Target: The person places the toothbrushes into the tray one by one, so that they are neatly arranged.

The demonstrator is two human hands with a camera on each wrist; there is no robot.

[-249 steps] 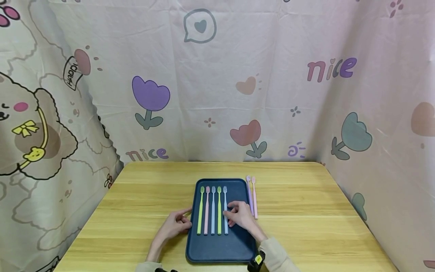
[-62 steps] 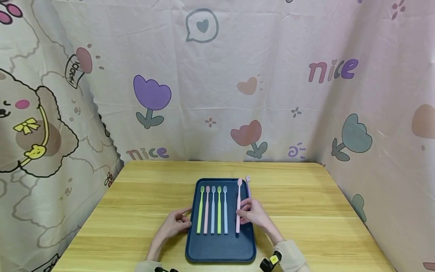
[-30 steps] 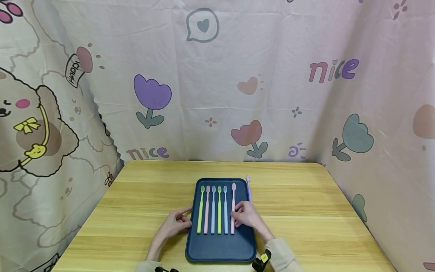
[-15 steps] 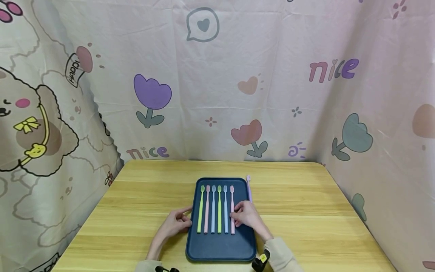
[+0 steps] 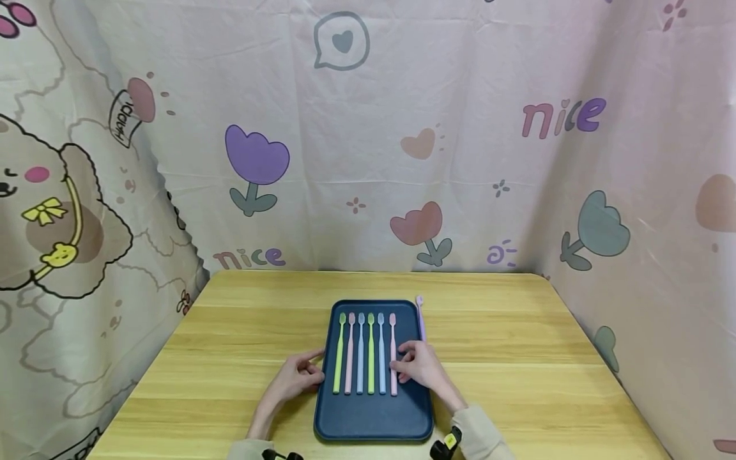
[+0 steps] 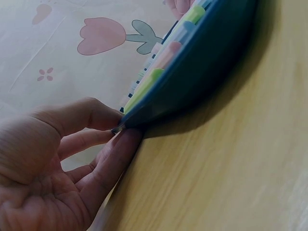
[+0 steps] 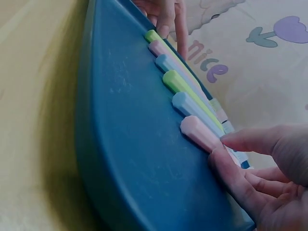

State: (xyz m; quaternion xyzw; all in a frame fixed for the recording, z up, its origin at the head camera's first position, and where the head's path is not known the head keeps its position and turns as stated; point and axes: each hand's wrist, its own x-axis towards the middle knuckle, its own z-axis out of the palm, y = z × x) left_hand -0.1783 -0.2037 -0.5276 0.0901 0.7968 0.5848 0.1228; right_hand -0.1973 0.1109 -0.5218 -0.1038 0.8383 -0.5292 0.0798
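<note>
A dark blue tray (image 5: 374,418) holds a row of toothbrushes, heads toward the back: yellow-green (image 5: 339,358), pink (image 5: 349,358), blue (image 5: 360,358), green (image 5: 371,358), blue (image 5: 382,358) and, at the right end, another pink toothbrush (image 5: 393,338). The thumb and finger of my right hand (image 5: 424,367) pinch that last pink handle; the right wrist view shows them on either side of it (image 7: 197,132). At the tray's left side, my left hand (image 5: 296,378) grips the rim between thumb and fingers, as the left wrist view (image 6: 72,159) shows.
Just outside the tray's right edge a purple toothbrush (image 5: 421,316) lies on the wooden table (image 5: 517,358), its lower part hidden by my right hand. A patterned cloth (image 5: 356,140) hangs behind the table and along both sides.
Earlier the right-end pink toothbrush lay on the table beside the purple one. My right hand has brought it into the tray and drawn it left beside the blue one. My left hand stays put.
</note>
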